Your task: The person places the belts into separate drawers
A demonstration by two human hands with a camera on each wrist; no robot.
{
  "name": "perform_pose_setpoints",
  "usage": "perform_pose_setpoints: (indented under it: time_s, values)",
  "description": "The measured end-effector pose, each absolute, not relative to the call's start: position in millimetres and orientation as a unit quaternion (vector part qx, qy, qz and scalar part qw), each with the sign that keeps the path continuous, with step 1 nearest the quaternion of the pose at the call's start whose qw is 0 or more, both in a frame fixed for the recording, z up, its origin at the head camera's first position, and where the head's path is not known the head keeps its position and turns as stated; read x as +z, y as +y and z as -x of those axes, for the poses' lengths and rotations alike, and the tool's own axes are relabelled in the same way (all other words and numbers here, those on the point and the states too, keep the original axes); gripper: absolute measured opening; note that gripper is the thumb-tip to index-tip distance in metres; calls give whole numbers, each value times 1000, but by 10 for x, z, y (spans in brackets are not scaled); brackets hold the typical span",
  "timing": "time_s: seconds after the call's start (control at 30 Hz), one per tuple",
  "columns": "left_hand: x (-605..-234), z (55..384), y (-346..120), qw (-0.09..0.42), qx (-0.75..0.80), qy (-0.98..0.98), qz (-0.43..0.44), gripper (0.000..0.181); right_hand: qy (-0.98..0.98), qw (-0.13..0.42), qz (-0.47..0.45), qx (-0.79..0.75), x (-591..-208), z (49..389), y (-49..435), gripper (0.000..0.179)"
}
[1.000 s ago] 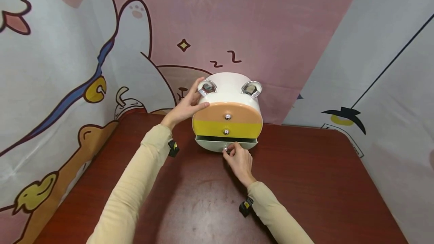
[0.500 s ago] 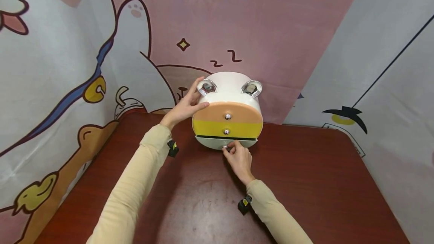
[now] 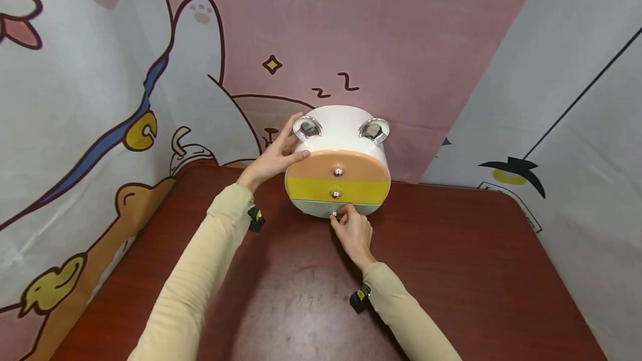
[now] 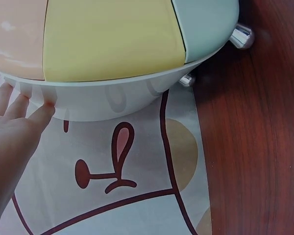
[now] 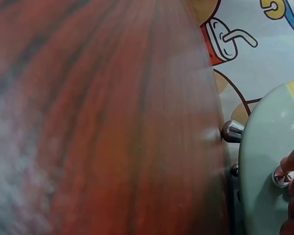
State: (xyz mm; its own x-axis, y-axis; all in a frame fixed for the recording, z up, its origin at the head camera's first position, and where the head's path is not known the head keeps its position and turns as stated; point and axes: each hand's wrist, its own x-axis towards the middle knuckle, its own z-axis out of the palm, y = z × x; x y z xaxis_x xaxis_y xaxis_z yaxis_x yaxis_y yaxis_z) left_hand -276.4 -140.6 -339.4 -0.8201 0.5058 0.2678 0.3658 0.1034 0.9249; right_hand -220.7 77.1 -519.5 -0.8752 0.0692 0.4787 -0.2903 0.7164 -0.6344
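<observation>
A small oval drawer cabinet with a white shell and two shiny silver rings on top stands at the back of the table. Its front shows an orange drawer, a yellow drawer and a pale green bottom drawer, each with a round silver knob. All three fronts sit flush. My left hand rests against the cabinet's left side, fingers fairly straight, thumb at the top front edge. My right hand pinches the bottom drawer's knob between thumb and index finger.
The dark red wooden table spreads out in front and to both sides. Behind it hangs a printed cartoon cloth, close to the cabinet's back. Silver feet hold the cabinet up.
The green bottom drawer, open a second ago, has slid inward until its front is flush. My right hand moved forward with the knob; my left hand stayed on the cabinet.
</observation>
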Motion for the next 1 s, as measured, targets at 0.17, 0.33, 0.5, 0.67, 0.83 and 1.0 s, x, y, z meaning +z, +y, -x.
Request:
perform_pose_setpoints:
  time_s: [0.17, 0.33, 0.5, 0.67, 0.83, 1.0]
  values:
    - [-3388, 2773, -1399, 56, 598, 740, -301, 85, -895, 245, -61, 367, -5177, 2219, 770, 17]
    - [-3377, 2762, -1397, 61, 600, 741, -296, 85, -895, 246, -57, 368, -5159, 2228, 766, 17]
    - [-3374, 2751, -1394, 62, 602, 739, -297, 85, -896, 244, -53, 367, -5143, 2233, 760, 16]
    - [-3376, 2746, -1395, 62, 605, 736, -297, 84, -898, 238, -52, 365, -5133, 2233, 761, 16]
    - [-3418, 2782, -1404, 61, 606, 734, -300, 85, -899, 235, -51, 367, -5135, 2233, 769, 16]
    - [-3537, 2886, -1430, 49, 599, 740, -303, 85, -896, 233, -51, 374, -5134, 2231, 770, 15]
